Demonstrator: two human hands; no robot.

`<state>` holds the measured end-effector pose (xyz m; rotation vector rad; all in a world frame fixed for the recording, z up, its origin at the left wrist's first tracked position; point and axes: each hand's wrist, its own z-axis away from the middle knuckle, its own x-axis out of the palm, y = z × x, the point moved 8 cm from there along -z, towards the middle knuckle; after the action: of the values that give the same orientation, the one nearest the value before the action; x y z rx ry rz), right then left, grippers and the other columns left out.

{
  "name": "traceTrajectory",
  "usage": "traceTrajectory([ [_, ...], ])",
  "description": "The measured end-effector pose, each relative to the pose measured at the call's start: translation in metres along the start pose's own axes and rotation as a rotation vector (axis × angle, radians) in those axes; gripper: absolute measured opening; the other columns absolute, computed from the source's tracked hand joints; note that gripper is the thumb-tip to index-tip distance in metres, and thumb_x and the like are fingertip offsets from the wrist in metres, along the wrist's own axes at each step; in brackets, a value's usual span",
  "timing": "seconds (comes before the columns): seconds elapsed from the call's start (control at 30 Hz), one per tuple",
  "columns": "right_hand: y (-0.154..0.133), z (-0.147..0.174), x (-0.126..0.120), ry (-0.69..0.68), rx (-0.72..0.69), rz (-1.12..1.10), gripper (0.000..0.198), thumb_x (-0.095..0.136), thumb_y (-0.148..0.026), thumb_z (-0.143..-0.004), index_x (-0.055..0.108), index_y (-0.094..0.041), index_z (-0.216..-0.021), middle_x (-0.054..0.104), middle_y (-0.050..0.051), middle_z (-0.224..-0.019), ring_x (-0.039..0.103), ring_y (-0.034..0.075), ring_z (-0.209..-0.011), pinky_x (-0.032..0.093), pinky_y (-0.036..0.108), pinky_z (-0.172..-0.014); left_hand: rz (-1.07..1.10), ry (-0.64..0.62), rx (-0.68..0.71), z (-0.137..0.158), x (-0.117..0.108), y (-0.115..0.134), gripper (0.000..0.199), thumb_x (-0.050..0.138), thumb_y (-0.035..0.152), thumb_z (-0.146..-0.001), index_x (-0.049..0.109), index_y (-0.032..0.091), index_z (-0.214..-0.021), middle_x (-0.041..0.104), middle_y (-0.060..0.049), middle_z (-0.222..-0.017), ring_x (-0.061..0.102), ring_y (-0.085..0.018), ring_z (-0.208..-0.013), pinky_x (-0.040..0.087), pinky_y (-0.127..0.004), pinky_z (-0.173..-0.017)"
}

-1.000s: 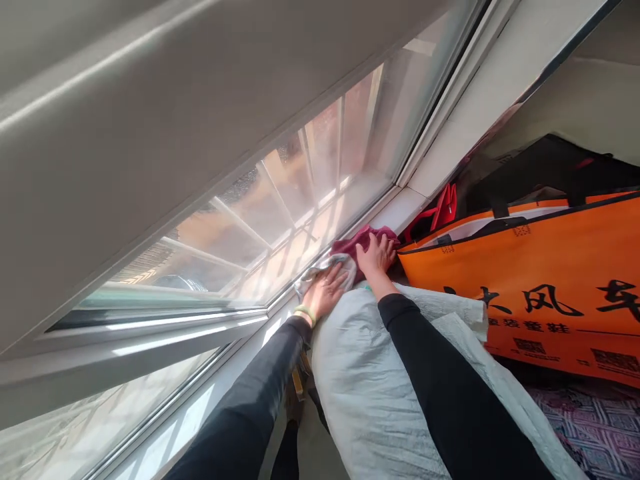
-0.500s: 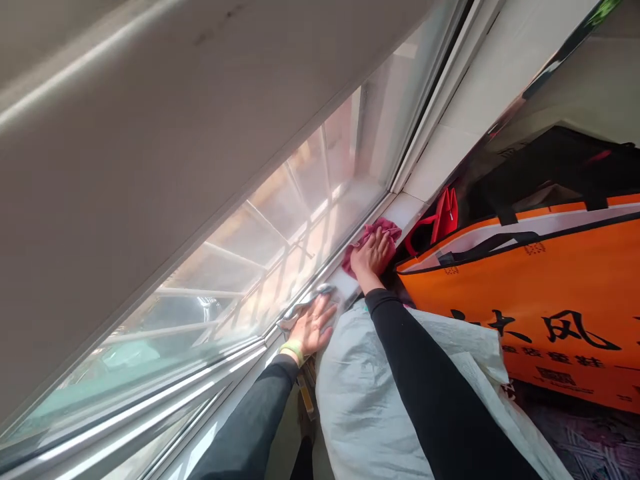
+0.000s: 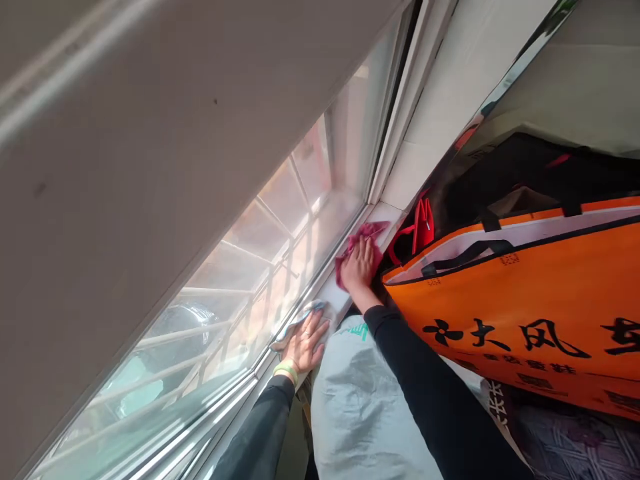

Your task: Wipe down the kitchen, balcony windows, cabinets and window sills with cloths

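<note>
My left hand (image 3: 302,345) lies with fingers spread on a grey-blue cloth (image 3: 287,333) at the window's sill. The cloth's edge shows beyond the fingers and along the glass side. A green-yellow band circles that wrist. Farther along the white sill (image 3: 334,297), my right hand (image 3: 360,265) is closed on a crumpled dark-red cloth (image 3: 374,231) and presses it against the surface. How much of the cloth is inside the fingers is hidden. Both hands are beside the window pane (image 3: 280,233).
A large orange bag (image 3: 500,293) with black characters stands at right, a red strap (image 3: 423,225) by its corner. Below my right arm bulges a pale grey sack (image 3: 355,400). A broad light-coloured panel (image 3: 150,153) slants across the upper left. Bars show behind the glass.
My right hand and the red cloth have shifted slightly along the sill toward my left hand. The cloth's shape differs. The whole view has swung, moving the bag leftward.
</note>
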<state>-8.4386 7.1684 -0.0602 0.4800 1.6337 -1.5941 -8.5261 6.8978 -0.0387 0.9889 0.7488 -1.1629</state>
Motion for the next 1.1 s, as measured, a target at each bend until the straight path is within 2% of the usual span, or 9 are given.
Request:
traceTrajectory([
  [0.07, -0.02, 0.049, 0.021, -0.093, -0.065, -0.021, 0.075, 0.042, -0.028, -0.099, 0.03, 0.002, -0.167, 0.025, 0.022, -0.178, 0.007, 0.033, -0.169, 0.016, 0.058, -0.137, 0.009, -0.009, -0.016, -0.002, -0.003, 0.0, 0.081, 0.052, 0.036, -0.093, 0.021, 0.049, -0.167, 0.012, 0.017, -0.172, 0.014, -0.025, -0.165, 0.032, -0.047, -0.136],
  [0.13, -0.027, 0.068, 0.032, -0.111, -0.06, -0.026, 0.077, 0.045, -0.031, -0.099, 0.03, 0.003, -0.167, 0.025, 0.023, -0.178, 0.007, 0.035, -0.169, 0.015, 0.057, -0.137, 0.014, -0.014, -0.019, -0.003, -0.004, 0.001, 0.086, 0.053, 0.034, -0.091, 0.016, 0.052, -0.166, 0.011, 0.02, -0.17, 0.015, -0.025, -0.164, 0.034, -0.048, -0.135],
  [0.2, -0.022, 0.054, 0.03, -0.054, -0.007, -0.019, 0.074, 0.04, -0.029, -0.1, 0.031, 0.004, -0.166, 0.026, 0.022, -0.178, 0.007, 0.034, -0.169, 0.013, 0.056, -0.137, 0.014, -0.012, -0.007, -0.003, -0.004, 0.001, 0.087, 0.053, 0.033, -0.09, 0.013, 0.052, -0.165, 0.009, 0.02, -0.17, 0.016, -0.025, -0.163, 0.036, -0.047, -0.134],
  [0.33, 0.005, -0.032, 0.004, 0.099, 0.109, -0.023, 0.068, 0.032, -0.02, -0.1, 0.035, 0.004, -0.164, 0.03, 0.023, -0.176, 0.009, 0.031, -0.168, 0.013, 0.054, -0.137, -0.003, -0.006, 0.016, -0.002, -0.001, 0.001, 0.084, 0.052, 0.032, -0.091, 0.017, 0.045, -0.166, 0.006, 0.014, -0.171, 0.016, -0.027, -0.163, 0.036, -0.045, -0.134],
  [0.43, 0.025, -0.093, -0.014, 0.134, 0.116, -0.023, 0.065, 0.032, -0.017, -0.1, 0.04, -0.002, -0.163, 0.037, 0.022, -0.173, 0.017, 0.03, -0.166, 0.018, 0.056, -0.135, -0.025, -0.021, 0.006, -0.002, 0.003, -0.003, 0.087, 0.054, 0.033, -0.09, 0.015, 0.046, -0.166, 0.006, 0.015, -0.171, 0.016, -0.027, -0.162, 0.036, -0.045, -0.134],
  [0.53, 0.039, -0.125, -0.03, 0.154, 0.101, 0.009, 0.061, 0.037, -0.018, -0.099, 0.046, -0.005, -0.159, 0.043, 0.021, -0.169, 0.024, 0.032, -0.162, 0.022, 0.057, -0.132, -0.005, -0.039, 0.006, -0.001, 0.007, -0.005, 0.09, 0.055, 0.034, -0.089, 0.007, 0.05, -0.164, 0.004, 0.018, -0.171, 0.014, -0.026, -0.163, 0.035, -0.047, -0.134],
  [0.7, 0.054, -0.133, -0.049, 0.181, 0.08, 0.025, 0.05, 0.035, -0.02, -0.105, 0.06, -0.013, -0.147, 0.052, 0.017, -0.162, 0.037, 0.033, -0.15, 0.031, 0.057, -0.125, -0.011, -0.043, 0.006, -0.001, 0.007, -0.007, 0.09, 0.054, 0.033, -0.09, 0.006, 0.049, -0.164, 0.005, 0.017, -0.171, 0.015, -0.027, -0.163, 0.033, -0.049, -0.135],
  [0.87, 0.08, -0.12, -0.066, 0.294, 0.231, 0.014, 0.048, 0.03, -0.018, -0.107, 0.063, -0.014, -0.142, 0.052, 0.017, -0.16, 0.039, 0.033, -0.147, 0.034, 0.051, -0.123, -0.026, 0.008, 0.028, 0.001, 0.009, -0.007, 0.091, 0.055, 0.032, -0.091, 0.008, 0.051, -0.167, 0.012, 0.015, -0.173, 0.021, -0.03, -0.164, 0.038, -0.054, -0.132],
  [1.1, 0.087, -0.105, -0.065, 0.347, 0.533, 0.027, 0.053, 0.024, -0.013, -0.106, 0.052, -0.009, -0.151, 0.05, 0.026, -0.158, 0.055, 0.033, -0.141, 0.043, 0.046, -0.118, -0.035, 0.175, 0.17, 0.005, 0.008, -0.001, 0.068, 0.052, 0.026, -0.097, 0.047, 0.023, -0.165, 0.028, -0.008, -0.177, 0.026, -0.035, -0.165, 0.042, -0.053, -0.128],
])
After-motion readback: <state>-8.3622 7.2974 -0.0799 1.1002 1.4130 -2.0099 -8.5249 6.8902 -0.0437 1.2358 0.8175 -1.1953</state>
